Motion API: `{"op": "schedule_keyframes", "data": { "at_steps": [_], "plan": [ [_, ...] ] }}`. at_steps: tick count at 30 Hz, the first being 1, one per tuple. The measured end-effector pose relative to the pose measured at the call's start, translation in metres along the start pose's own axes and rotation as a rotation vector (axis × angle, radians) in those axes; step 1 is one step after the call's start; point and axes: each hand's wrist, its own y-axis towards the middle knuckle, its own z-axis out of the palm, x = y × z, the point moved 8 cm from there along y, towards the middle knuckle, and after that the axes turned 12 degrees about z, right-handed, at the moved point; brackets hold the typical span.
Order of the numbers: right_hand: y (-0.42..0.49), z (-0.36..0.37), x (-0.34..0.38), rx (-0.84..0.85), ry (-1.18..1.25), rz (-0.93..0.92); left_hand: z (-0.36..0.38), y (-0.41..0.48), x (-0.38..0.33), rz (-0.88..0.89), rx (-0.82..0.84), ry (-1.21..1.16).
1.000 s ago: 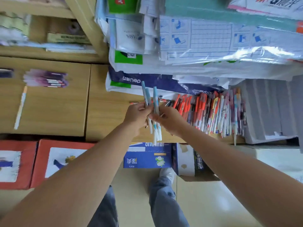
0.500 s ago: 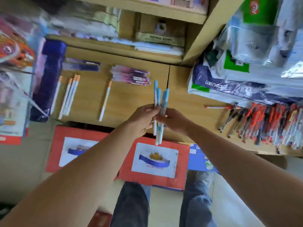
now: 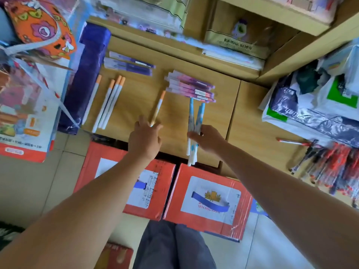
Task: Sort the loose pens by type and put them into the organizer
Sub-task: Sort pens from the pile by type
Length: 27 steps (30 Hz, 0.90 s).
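Observation:
My right hand [image 3: 208,139] grips a bundle of blue-and-white pens [image 3: 195,121], held upright over the wooden shelf [image 3: 139,98]. My left hand [image 3: 144,138] reaches forward with fingers spread, its fingertips at the near end of a single orange-capped white pen [image 3: 157,108] lying on the shelf. Further left lie more orange-capped white pens [image 3: 110,103]. A stack of pink-purple pens [image 3: 191,87] sits just beyond the blue bundle. Dark purple pens [image 3: 129,64] lie at the back. A loose heap of red and black pens [image 3: 330,164] spreads at the right.
Two red cardboard boxes [image 3: 207,199] stand on the floor under the shelf front. A dark blue wrapped package [image 3: 83,78] lies left of the pens. Plastic-wrapped paper packs [image 3: 314,101] pile up at the right, bagged goods [image 3: 35,74] at the left.
The view swung left from the loose heap to the sorted rows. My left hand let go of the blue bundle and reached to the single orange-capped pen; my right hand keeps the bundle.

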Motion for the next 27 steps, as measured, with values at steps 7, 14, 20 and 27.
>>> {"op": "schedule_keyframes", "data": {
  "at_steps": [7,14,20,27],
  "plan": [
    [0.024,0.018,0.026,0.009,-0.094,-0.073,-0.011,0.006,0.032,-0.113,-0.119,0.041],
    [0.037,0.035,0.061,0.013,-0.118,-0.111,-0.028,0.004,0.079,-0.177,-0.166,0.130],
    [0.043,0.052,0.093,-0.023,-0.082,-0.096,-0.043,0.007,0.113,-0.162,-0.180,0.167],
    [0.043,0.065,0.130,-0.151,-0.073,-0.032,-0.054,0.011,0.130,-0.002,-0.161,0.097]
  ]
}}
